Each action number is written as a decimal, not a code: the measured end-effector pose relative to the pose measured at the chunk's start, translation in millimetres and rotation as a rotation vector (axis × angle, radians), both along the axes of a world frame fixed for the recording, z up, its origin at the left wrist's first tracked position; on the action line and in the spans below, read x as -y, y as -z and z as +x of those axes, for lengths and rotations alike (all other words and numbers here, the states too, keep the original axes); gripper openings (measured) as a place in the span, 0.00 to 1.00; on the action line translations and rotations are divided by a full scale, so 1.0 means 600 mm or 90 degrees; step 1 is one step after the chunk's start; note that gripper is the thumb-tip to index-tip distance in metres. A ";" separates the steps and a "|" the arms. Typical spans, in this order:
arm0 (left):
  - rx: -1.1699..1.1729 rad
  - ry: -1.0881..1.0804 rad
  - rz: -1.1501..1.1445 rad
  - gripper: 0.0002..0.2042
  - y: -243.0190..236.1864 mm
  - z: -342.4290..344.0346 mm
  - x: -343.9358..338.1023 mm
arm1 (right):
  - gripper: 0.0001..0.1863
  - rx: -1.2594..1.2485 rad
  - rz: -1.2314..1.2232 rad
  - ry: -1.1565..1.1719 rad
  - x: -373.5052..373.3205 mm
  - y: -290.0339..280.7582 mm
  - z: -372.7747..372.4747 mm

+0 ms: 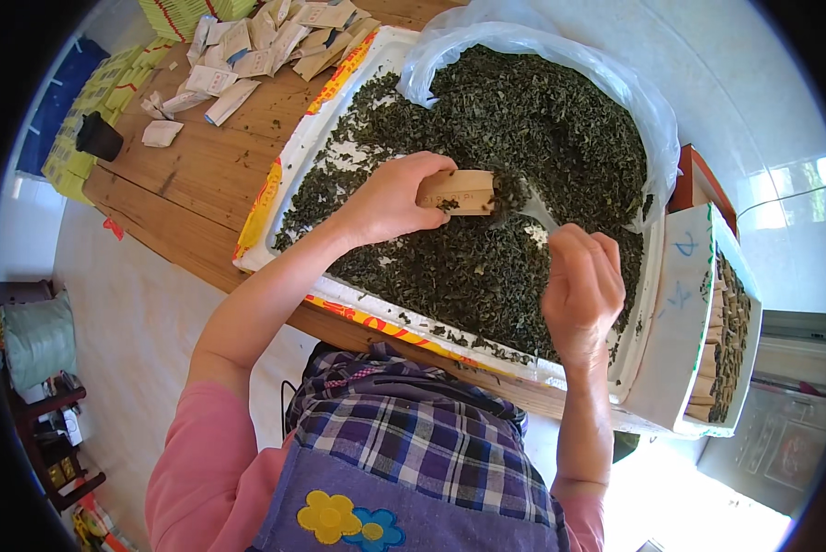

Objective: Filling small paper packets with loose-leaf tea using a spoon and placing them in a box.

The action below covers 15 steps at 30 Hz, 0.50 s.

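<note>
My left hand (396, 199) is closed around a small tan paper packet (463, 194), its mouth turned to the right. In my right hand (583, 285) is the handle of a spoon (539, 211), whose bowl carries dark leaves right at the packet's mouth. Below both hands spreads a thick layer of dried dark green tea leaves (450, 267), lying in a shallow white foam tray (279, 207) with yellow and red tape along its edge. A clear plastic bag (657, 138) lies folded back around the heap at the far right.
Several paper packets (238, 51) lie piled on the wooden table (187, 184) at the far left, near a black cup (99, 136) and stacks of yellow-green boxes (77, 124). Against the tray's right side stands a white foam box (675, 322) filled with upright packets (721, 340).
</note>
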<state>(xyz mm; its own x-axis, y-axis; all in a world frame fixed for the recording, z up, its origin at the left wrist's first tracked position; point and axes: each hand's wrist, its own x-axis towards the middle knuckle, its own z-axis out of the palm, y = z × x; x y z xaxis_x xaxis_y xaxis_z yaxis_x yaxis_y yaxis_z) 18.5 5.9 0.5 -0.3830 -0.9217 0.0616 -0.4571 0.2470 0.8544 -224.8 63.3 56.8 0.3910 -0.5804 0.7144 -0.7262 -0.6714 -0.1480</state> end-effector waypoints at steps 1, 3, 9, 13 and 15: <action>-0.008 -0.005 0.001 0.27 0.000 -0.001 0.000 | 0.12 -0.015 0.005 -0.030 0.000 0.000 0.003; -0.005 -0.005 -0.008 0.27 -0.003 -0.001 -0.002 | 0.12 -0.040 0.026 -0.036 -0.005 -0.005 0.009; -0.031 -0.004 -0.006 0.27 -0.001 0.004 -0.001 | 0.10 0.008 -0.003 0.003 -0.002 -0.006 -0.001; -0.046 -0.002 0.026 0.27 -0.009 0.001 -0.001 | 0.08 0.008 0.011 -0.018 -0.005 -0.002 0.000; -0.039 -0.002 0.012 0.27 -0.005 0.000 -0.002 | 0.07 0.006 0.026 -0.025 -0.008 0.000 0.003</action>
<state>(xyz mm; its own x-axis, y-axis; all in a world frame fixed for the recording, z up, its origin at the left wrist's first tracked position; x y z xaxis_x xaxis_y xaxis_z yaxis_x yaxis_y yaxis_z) 18.5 6.8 3.6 -0.3765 -0.9240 0.0676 -0.4049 0.2298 0.8850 -223.1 68.1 57.0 0.4074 -0.5931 0.6945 -0.6980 -0.6926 -0.1819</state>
